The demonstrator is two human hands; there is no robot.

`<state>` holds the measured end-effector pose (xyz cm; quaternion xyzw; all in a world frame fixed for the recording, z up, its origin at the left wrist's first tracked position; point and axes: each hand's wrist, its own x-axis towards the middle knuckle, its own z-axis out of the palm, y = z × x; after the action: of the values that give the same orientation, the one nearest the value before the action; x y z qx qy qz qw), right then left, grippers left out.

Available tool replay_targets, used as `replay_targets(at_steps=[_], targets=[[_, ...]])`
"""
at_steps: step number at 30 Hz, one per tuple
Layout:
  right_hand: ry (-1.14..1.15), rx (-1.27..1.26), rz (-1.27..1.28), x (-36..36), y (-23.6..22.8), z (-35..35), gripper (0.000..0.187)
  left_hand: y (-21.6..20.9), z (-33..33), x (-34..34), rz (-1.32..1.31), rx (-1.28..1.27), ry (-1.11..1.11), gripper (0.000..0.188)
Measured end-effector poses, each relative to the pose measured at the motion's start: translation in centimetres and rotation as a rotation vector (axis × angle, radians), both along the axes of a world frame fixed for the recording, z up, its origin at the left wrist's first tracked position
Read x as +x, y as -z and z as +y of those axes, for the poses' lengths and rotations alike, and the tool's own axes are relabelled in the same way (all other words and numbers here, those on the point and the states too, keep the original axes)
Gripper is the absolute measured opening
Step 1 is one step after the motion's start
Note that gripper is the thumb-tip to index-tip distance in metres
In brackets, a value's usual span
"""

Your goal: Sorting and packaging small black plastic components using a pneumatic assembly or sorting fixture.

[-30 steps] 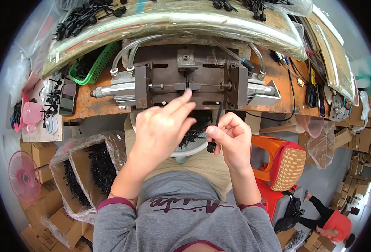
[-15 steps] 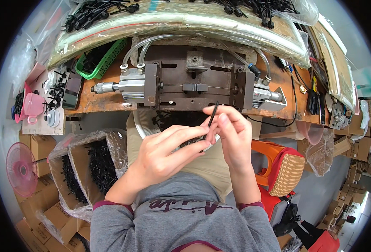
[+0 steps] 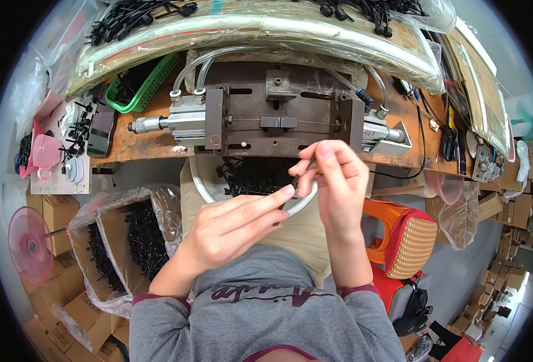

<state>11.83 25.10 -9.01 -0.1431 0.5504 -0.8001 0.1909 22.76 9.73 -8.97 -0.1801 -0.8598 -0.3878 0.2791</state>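
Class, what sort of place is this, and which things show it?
It looks like a small workshop or factory: a metal machine with clear hoses sits on a wooden bench, black parts fill a plastic-lined box, and cardboard boxes stand around.

The left grip point(image 3: 225, 230) and right grip point(image 3: 340, 181) meet at a black rod point(image 3: 295, 180) above a white tub point(image 3: 200, 181).

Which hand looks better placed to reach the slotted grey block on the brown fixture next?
Probably the right hand: its fingertips appear nearer the slotted grey block, close to the brown fixture, while the left hand lies lower and farther away.
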Motion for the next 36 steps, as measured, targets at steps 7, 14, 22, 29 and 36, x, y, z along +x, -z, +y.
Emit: replay_targets(at_steps=[7,14,22,29,36], targets=[[-0.026,-0.072,-0.053,0.6,0.7,-0.3,0.026,0.3,0.2,-0.1,0.015,-0.020,0.012,0.031],[-0.020,-0.084,-0.039,0.8,0.3,0.0,0.024,-0.5,0.2,-0.5,0.042,-0.027,0.029,0.030],[-0.045,-0.072,0.042,1.3,0.4,0.0,0.022,-0.6,0.1,-0.3,0.028,-0.002,0.051,0.030],[-0.039,-0.085,-0.006,2.0,0.5,-0.2,0.020,-0.9,0.2,0.0,0.003,0.006,0.046,0.024],[-0.152,-0.120,-0.095,1.6,1.6,0.1,0.008,-0.1,0.2,-0.2,0.032,-0.036,0.003,0.024]])
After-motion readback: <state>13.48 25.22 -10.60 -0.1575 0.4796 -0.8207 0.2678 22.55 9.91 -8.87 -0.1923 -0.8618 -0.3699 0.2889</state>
